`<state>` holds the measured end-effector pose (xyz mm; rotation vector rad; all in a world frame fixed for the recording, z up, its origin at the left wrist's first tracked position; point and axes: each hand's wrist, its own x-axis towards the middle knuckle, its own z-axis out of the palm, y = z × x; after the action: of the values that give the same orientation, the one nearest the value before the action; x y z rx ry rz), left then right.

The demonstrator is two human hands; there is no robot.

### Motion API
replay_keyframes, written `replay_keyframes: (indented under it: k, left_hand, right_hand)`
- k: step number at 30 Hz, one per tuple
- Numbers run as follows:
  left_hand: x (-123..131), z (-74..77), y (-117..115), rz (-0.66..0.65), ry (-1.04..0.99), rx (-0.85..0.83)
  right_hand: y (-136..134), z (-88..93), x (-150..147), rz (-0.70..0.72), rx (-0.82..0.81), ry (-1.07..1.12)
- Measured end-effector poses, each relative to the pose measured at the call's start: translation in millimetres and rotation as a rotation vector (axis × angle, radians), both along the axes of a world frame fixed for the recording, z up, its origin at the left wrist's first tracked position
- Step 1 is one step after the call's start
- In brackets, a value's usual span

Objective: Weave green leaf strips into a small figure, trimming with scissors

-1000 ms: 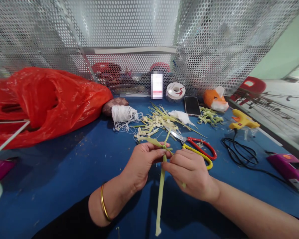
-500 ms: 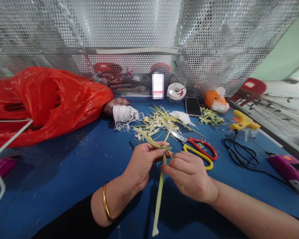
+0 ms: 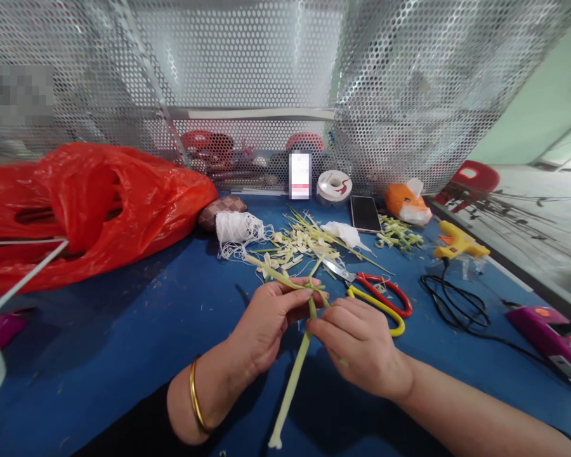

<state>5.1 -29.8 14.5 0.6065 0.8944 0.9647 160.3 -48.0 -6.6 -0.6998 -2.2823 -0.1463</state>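
Note:
Pale green plant strips [image 3: 292,381] cross in a small knot between my hands, one long strip hanging down toward me and another sticking out to the upper left. My left hand [image 3: 271,317] pinches the crossing between thumb and fingers. Just right of it, my right hand [image 3: 361,339] is closed on a strip beside the knot; its fingertips are partly hidden. Scissors [image 3: 380,295] with one red and one yellow handle lie beyond my right hand. Behind the knot is a pile of cut strips [image 3: 299,244].
On the blue table [image 3: 147,330] are a red plastic bag [image 3: 143,209], white string [image 3: 238,227], a tape roll [image 3: 334,186], a dark phone [image 3: 365,214], a yellow glue gun [image 3: 461,241], its black cable and a purple power strip [image 3: 547,330]. A perforated metal screen stands behind.
The lower end of the long strip has swung to the left. Both hands keep their grip at the knot. The whole view has shifted slightly, with the table's objects lower in it.

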Motion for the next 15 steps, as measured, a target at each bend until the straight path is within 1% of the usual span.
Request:
replay_keyframes:
  k: [3,7,11,15]
  left_hand:
    - [-0.2,0.0,-0.4,0.006,0.017,-0.01]
    - [2.7,-2.1,-2.4,0.063,0.083,0.029]
    - [5.1,-4.3,-4.1,0.111,0.14,0.073]
    - [6.4,-6.5,-4.6,0.14,0.151,0.063]
  right_hand:
    - [-0.1,-0.4,-1.4,0.003,-0.017,-0.012]
    - [0.5,-0.1,-1.5,0.063,-0.028,-0.037]
    - [1.2,-0.8,-1.8,0.137,-0.016,-0.073]
    - [1.6,-2.8,-4.6,0.175,0.019,-0.084]
